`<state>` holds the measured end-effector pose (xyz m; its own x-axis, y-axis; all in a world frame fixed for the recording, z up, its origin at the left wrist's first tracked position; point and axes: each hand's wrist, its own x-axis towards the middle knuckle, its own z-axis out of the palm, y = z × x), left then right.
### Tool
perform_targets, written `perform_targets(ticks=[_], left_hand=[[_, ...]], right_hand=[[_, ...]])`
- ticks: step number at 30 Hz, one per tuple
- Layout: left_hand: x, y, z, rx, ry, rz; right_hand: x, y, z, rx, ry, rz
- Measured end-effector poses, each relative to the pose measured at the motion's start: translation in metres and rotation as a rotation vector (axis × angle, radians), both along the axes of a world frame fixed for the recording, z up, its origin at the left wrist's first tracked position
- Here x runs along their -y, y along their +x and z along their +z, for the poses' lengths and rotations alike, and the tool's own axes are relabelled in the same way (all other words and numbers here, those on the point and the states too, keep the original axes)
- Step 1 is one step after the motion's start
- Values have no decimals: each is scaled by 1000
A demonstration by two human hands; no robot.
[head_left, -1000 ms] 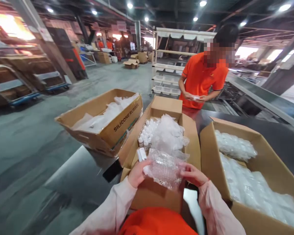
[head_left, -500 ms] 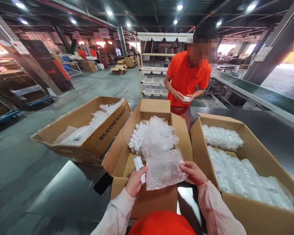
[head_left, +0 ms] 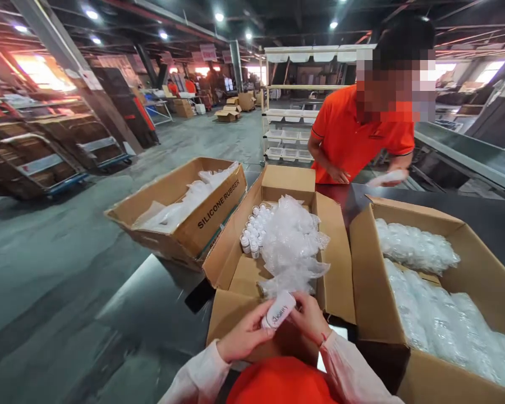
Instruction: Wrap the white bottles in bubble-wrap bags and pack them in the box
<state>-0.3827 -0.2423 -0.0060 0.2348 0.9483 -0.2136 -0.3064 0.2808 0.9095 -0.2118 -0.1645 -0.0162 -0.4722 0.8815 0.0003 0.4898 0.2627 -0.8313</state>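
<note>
A small white bottle with dark lettering (head_left: 279, 310) is held between both hands, low in the middle of the view. My left hand (head_left: 247, 332) is closed on its left end, and my right hand (head_left: 310, 317) grips its right end. Just beyond them, crumpled bubble wrap (head_left: 290, 241) lies in the open middle carton (head_left: 288, 178). White-capped bottles (head_left: 255, 227) stand close together on the left side of that carton.
To the left is a carton marked SILICONE RUBBER (head_left: 219, 205) with clear wrap inside. The right carton (head_left: 374, 292) holds wrapped bundles (head_left: 437, 314). A person in an orange shirt (head_left: 357, 134) leans over the table's far side. A dark flat object (head_left: 200, 295) lies on the left.
Both hands have come together on the white bottle. My right hand has let go of the bubble wrap sheet, which now lies in the carton. The view has shifted, and the other person's hands have parted.
</note>
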Motion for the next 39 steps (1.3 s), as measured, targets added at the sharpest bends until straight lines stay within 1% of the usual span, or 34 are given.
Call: perform_targets(ticks=[2,4,6,9,11,14,16,18,20,21,24,25,27,30,32,34,36,39], left_hand=[[1,2,-7,-80,-31,-28],[1,3,-10,-135,-83,-29],[0,4,-8,-180,-113,-23],[-1,9,-4,-238,-80,-24],[-3,13,-5,-266,-103,-1],[-7,16,-10,-251,-304,39],[-11,15,-13,-150,-393,49],[-13,11,-16,12,-366,64],[-16,8,-20,206,-314,101],[-17,7,-23,312,-321,124],[-18,11,-34,604,-427,181],[-18,13,-38,664,-461,188],[-18,18,-45,714,-493,190],[-17,22,-52,722,-486,216],[-17,25,-52,725,-457,254],[-18,29,-52,705,-407,271],[-20,34,-51,620,-348,254],[-24,41,-48,397,-317,259]], right_hand=[[7,5,-12,-7,19,-72],[11,12,-20,-5,79,-108],[15,16,-24,-17,131,-150],[19,17,-28,-50,196,-215],[22,16,-29,-63,260,-202],[27,15,-29,-58,387,-88],[32,15,-27,-42,466,-13],[37,15,-24,-39,516,22],[41,14,-21,-61,532,40],[42,14,-18,-76,537,51],[44,10,-12,-136,580,86],[44,9,-11,-155,601,90],[43,8,-11,-164,635,77],[42,10,-16,-102,629,-15],[41,11,-19,-61,604,-102],[41,11,-19,-55,580,-136],[42,9,-16,-92,581,-73],[45,6,-10,-158,613,79]])
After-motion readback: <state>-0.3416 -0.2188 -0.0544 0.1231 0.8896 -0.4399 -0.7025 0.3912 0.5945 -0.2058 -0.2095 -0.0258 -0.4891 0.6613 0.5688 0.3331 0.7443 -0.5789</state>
